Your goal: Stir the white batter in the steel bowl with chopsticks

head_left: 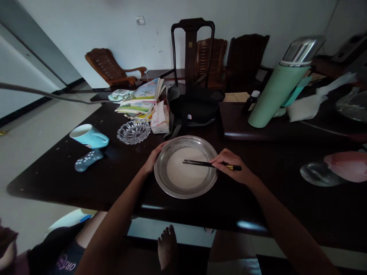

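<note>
A round metal bowl (162,181) rests on the dark table and contains a smooth, whitish liquid or batter (186,173). At the bowl's left side, my left hand (154,157) grips the rim; part of its fingers is hidden behind the edge. Black chopsticks (200,163) with a gold band near the back end are pinched in my right hand (229,164), over the bowl's right rim. Their tips reach the middle of the whitish contents.
Left of the bowl are a light-blue mug (96,138), a game controller (88,160) and a glass dish (133,132). Behind it lie a tissue pack (160,119), books (140,101) and a black bag (195,107). A green thermos (276,89) stands at the right.
</note>
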Demonstrator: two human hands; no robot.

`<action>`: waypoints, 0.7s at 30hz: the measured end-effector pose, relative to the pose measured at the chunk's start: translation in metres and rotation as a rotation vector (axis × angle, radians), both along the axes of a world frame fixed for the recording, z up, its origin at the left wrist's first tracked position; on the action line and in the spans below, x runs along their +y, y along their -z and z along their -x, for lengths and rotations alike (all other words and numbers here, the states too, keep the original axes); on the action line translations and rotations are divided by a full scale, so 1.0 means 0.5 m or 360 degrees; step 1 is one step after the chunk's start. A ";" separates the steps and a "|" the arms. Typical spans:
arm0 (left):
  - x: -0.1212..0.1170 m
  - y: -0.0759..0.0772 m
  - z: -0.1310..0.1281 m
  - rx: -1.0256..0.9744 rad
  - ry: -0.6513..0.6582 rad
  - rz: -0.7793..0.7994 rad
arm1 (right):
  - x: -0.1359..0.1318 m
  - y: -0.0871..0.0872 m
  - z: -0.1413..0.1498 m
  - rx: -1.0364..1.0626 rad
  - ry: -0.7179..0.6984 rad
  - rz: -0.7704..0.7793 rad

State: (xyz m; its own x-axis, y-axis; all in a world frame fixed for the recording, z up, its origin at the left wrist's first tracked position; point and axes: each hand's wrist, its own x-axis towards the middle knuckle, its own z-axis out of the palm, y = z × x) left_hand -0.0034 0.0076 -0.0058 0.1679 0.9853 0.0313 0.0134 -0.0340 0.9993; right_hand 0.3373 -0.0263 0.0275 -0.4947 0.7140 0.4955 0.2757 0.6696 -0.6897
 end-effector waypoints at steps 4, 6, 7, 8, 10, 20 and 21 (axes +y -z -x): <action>-0.001 0.001 0.001 0.0003 0.0003 -0.0007 | 0.004 -0.008 -0.030 0.0117 0.0191 0.0083; 0.000 0.003 0.002 -0.0014 0.0007 0.0002 | 0.004 -0.012 -0.038 0.0156 0.0151 0.0153; 0.001 0.005 0.003 -0.0023 0.0007 0.0010 | 0.004 -0.012 -0.037 0.0155 0.0108 0.0171; 0.001 0.006 0.003 -0.0032 0.0008 0.0020 | 0.003 -0.011 -0.032 0.0138 0.0068 0.0174; 0.002 0.007 0.003 -0.0043 0.0013 0.0037 | 0.001 -0.006 -0.015 0.0075 -0.0002 0.0128; 0.002 0.011 0.005 -0.0005 0.0008 0.0038 | 0.004 -0.004 -0.035 0.0171 0.0155 0.0174; 0.002 0.011 0.005 0.0000 0.0008 0.0033 | 0.002 -0.004 -0.032 0.0168 0.0108 0.0187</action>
State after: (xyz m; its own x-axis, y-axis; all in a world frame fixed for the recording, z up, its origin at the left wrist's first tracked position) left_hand -0.0061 0.0087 -0.0112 0.1728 0.9849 0.0108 0.0131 -0.0133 0.9998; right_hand 0.3533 -0.0250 0.0296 -0.3930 0.8000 0.4534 0.2395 0.5651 -0.7895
